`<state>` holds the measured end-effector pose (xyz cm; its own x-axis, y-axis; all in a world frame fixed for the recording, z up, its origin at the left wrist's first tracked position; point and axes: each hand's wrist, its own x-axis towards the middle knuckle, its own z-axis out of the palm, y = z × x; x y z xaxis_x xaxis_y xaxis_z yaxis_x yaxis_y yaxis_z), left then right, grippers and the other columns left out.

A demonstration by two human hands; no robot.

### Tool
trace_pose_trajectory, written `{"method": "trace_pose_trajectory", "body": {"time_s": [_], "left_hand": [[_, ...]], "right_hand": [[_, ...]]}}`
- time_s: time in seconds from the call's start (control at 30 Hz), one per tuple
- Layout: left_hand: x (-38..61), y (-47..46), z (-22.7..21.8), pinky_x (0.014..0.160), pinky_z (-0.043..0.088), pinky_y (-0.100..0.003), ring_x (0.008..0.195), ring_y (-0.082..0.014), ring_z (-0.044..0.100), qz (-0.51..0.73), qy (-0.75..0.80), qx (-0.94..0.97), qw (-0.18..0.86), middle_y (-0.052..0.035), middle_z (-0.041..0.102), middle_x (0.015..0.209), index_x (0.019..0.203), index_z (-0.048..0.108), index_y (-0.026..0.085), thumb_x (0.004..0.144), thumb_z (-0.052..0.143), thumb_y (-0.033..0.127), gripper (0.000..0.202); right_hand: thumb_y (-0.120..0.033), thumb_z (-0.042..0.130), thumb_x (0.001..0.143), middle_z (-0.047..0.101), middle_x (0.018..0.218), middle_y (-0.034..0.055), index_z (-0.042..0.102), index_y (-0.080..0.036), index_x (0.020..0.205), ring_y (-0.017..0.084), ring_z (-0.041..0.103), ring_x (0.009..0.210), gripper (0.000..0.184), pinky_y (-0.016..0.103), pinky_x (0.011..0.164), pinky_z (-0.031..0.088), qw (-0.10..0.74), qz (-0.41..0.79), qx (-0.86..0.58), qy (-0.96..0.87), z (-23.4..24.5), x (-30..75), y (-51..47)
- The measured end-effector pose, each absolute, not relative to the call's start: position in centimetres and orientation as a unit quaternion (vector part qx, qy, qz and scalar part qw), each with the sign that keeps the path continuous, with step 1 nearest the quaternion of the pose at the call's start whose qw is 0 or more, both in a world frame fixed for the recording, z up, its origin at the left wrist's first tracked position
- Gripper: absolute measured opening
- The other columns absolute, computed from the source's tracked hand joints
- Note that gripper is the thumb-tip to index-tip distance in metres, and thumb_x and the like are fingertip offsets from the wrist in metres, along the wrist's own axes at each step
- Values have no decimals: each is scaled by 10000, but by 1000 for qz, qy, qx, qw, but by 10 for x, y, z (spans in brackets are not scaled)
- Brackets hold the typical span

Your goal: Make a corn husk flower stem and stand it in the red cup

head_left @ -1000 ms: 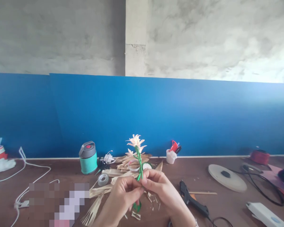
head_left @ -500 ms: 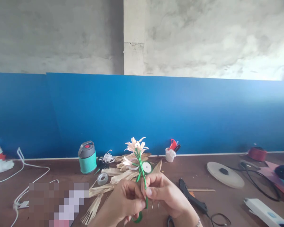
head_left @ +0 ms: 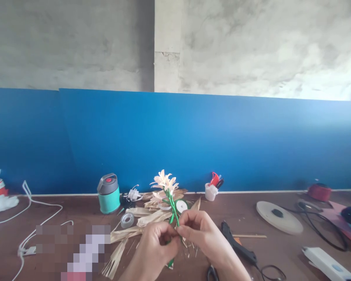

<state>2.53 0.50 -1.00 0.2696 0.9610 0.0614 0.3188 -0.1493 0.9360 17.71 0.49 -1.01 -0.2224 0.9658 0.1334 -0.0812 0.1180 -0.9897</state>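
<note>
Head view, flower stem (head_left: 173, 206), between left hand (head_left: 153, 246) and right hand (head_left: 201, 234)

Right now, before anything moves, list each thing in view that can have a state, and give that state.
Left hand: fingers closed on the green stem
Right hand: fingers closed on the same stem
Green stem: held upright
Pale husk flower: petals spread
Hot glue gun: lying on the table, cord attached
Scissors: lying, partly out of view
Teal flask: upright, lid on

blue panel (head_left: 175, 144) along rough concrete wall (head_left: 251, 47), square concrete pillar (head_left: 167, 50)
</note>
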Motion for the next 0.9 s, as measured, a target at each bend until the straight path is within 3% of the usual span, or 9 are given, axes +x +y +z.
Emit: {"method": "trace_pose_trajectory", "body": {"time_s": [0.13,0.6,0.9], "left_hand": [[28,5,-6,468,246,-218,483,-86,337,382,493,667,408,53,392,486,540,547,156,637,542,249,134],[27,5,-7,439,265,-214,447,-86,375,378,483,639,465,37,429,466,529,506,164,643,532,314,190],[25,-1,-4,345,257,-195,325,-65,330,338,476,646,491,61,407,414,565,464,195,739,476,392,264]], "right_hand": [[-233,625,704,533,628,-12,575,-148,658,112,423,608,109,232,547,302,483,467,-453,-586,-12,173,6],[-245,605,705,507,601,-26,557,-158,648,107,412,577,115,230,517,301,459,450,-474,-601,-12,170,9],[-234,594,729,493,596,-27,561,-158,653,101,408,567,112,219,502,308,451,440,-478,-612,-13,172,7]]}}
